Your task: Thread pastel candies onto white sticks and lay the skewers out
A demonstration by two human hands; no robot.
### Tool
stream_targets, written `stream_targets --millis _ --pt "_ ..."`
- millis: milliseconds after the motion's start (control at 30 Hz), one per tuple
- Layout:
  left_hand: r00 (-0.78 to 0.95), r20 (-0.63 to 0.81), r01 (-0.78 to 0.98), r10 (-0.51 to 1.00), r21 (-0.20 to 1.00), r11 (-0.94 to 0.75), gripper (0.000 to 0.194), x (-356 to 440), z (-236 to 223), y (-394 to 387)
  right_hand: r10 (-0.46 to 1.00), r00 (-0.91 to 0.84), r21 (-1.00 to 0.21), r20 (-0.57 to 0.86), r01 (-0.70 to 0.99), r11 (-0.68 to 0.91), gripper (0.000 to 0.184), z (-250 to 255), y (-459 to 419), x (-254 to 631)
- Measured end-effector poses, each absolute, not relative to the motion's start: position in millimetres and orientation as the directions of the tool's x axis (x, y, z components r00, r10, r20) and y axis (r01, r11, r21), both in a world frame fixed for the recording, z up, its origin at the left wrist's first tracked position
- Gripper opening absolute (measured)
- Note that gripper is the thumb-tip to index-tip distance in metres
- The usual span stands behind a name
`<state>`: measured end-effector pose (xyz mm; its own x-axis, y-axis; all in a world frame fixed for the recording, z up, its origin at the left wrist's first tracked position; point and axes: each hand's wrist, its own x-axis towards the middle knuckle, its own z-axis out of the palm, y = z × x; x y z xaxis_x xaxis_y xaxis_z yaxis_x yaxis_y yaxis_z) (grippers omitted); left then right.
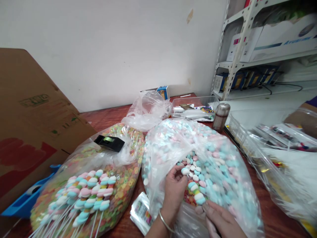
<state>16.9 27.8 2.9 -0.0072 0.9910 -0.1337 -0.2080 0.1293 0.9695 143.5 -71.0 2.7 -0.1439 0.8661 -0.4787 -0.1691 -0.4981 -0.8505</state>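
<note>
My left hand [175,185], a bangle on its wrist, pinches a blue-and-white candy [185,171] over the torn opening of a large clear bag [232,165] of pastel candies. Lower right, my right hand [221,218] grips a candy skewer [196,193] threaded with blue-and-white pieces and yellow-green rings. Its stick is mostly hidden by my fingers. Loose white, pink and blue candies [195,164] show in the opening, with some orange and red rings [190,199] below them. Several threaded candy skewers [86,195] lie to the left on a bag of ring candies [127,180].
A black tape dispenser [109,142] rests on the ring-candy bag. On the left stand a cardboard box [37,109] and a blue holder [27,198]. A silver packet [141,211] lies between the bags. Behind are a metal flask [221,116] and a clear tray [193,102]; a plastic bin [250,145] stands right.
</note>
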Motion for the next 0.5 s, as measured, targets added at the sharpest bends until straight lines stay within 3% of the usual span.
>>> stream_targets --millis 267,500 --pt "-0.043 0.024 -0.081 0.999 0.996 -0.027 0.026 18.8 -1.2 25.5 0.886 -0.193 -0.868 -0.421 -0.200 -0.455 0.057 8.6 -68.1 142.8" --pt "-0.094 -0.117 -0.116 0.989 0.988 0.106 0.024 18.6 0.9 25.5 0.913 -0.111 -0.909 -0.392 -0.107 -0.403 0.059 9.8 -64.6 145.4"
